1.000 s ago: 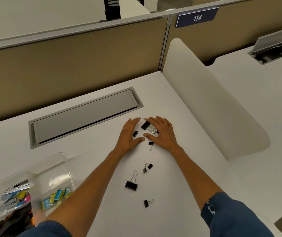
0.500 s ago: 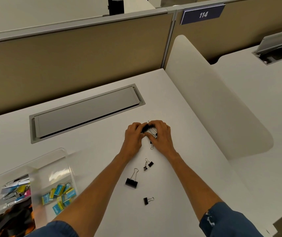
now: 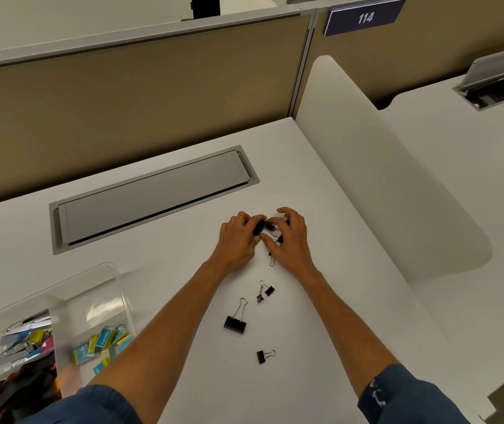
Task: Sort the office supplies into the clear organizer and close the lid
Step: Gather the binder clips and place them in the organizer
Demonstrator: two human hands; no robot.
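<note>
My left hand (image 3: pixel 238 240) and my right hand (image 3: pixel 289 240) meet over a small cluster of black binder clips (image 3: pixel 263 227) on the white desk, fingers curled around them. One small clip's wire loop (image 3: pixel 272 261) pokes out under my right hand. Nearer me lie a pair of small clips (image 3: pixel 265 291), a large binder clip (image 3: pixel 236 322) and another small clip (image 3: pixel 264 356). The clear organizer (image 3: pixel 91 289) stands open at the lower left, holding staple boxes (image 3: pixel 103 344) in one compartment and staplers (image 3: pixel 24 344) in another.
A grey cable hatch (image 3: pixel 152 197) is set into the desk behind my hands. A white curved divider (image 3: pixel 382 166) rises on the right, tan partition walls at the back. Dark items (image 3: pixel 21 390) lie at the organizer's near end.
My hands, spread flat a second ago, have drawn together and curled around the cluster of clips. The loose clips nearer me have not moved.
</note>
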